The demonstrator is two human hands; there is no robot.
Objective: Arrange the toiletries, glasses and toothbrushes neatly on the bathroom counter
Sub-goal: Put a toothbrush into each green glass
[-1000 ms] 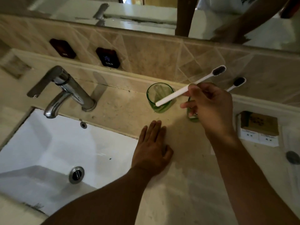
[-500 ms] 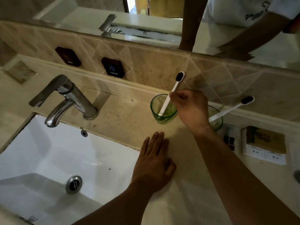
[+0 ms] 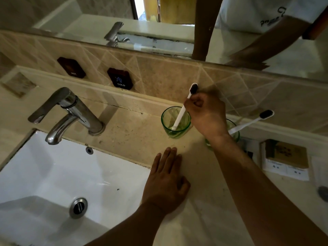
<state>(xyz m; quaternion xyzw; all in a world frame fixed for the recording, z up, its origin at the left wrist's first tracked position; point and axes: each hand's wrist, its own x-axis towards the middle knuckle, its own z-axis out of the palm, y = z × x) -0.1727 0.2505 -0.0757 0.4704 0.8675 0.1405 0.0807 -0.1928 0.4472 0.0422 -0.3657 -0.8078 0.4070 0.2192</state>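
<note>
A green glass (image 3: 175, 122) stands on the beige counter (image 3: 134, 132) near the back wall. A white toothbrush with black bristles (image 3: 182, 113) stands in it, handle end at the bottom. My right hand (image 3: 207, 114) pinches this toothbrush just below its head. Behind my right wrist a second green glass (image 3: 234, 132) is partly hidden; it holds another white toothbrush (image 3: 252, 121) that leans to the right. My left hand (image 3: 166, 181) lies flat on the counter in front of the first glass, holding nothing.
A white sink (image 3: 62, 183) with a chrome faucet (image 3: 71, 112) fills the left. Small toiletry boxes (image 3: 285, 158) lie on the counter at the right. A dark round object (image 3: 324, 193) shows at the right edge. A tiled backsplash and mirror rise behind.
My right hand carried the toothbrush from above the counter into the left glass and stood it upright. My left hand stayed flat on the counter.
</note>
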